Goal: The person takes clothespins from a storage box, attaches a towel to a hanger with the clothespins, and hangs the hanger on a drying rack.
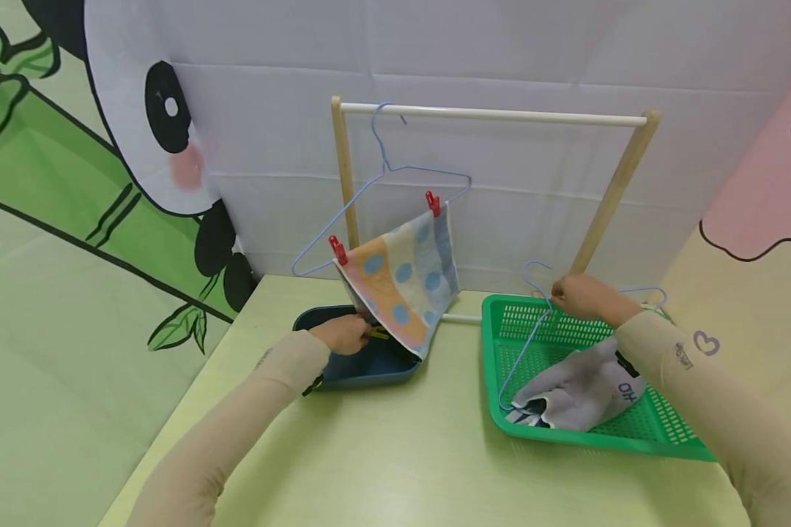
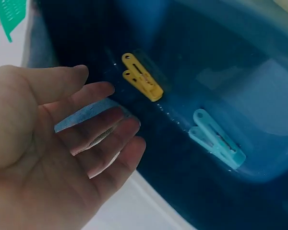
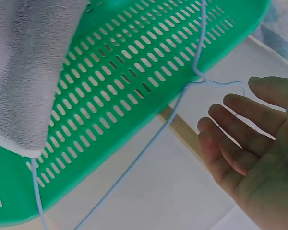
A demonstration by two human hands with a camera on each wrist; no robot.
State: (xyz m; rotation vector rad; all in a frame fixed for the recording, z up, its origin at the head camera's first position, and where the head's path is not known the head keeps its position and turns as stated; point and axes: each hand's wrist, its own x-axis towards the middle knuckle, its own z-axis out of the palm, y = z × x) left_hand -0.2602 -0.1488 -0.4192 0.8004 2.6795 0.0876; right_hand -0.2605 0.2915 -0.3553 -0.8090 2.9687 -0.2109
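My left hand [image 1: 345, 334] reaches into the dark blue basin [image 1: 369, 380], below a hanging patterned towel [image 1: 398, 282]. In the left wrist view its fingers are loosely bent and hold nothing, close to a yellow clothespin [image 2: 143, 79]; a light blue clothespin [image 2: 220, 140] lies further off. Two red clothespins [image 1: 433, 204] fix the towel to a blue wire hanger [image 1: 428, 168]. Over the green basket [image 1: 490, 351], my right hand [image 1: 583, 296] is at the hook of a second blue hanger [image 3: 144, 151], fingers relaxed, thumb tip near the wire. A grey cloth [image 1: 576, 388] lies in the basket.
A rack with wooden posts [image 1: 616, 187] and a white top bar [image 1: 501, 114] stands at the back of the light wooden table [image 1: 395, 446]. The towel's hanger hooks over its bar. A printed cloth backdrop [image 1: 270, 132] rises behind.
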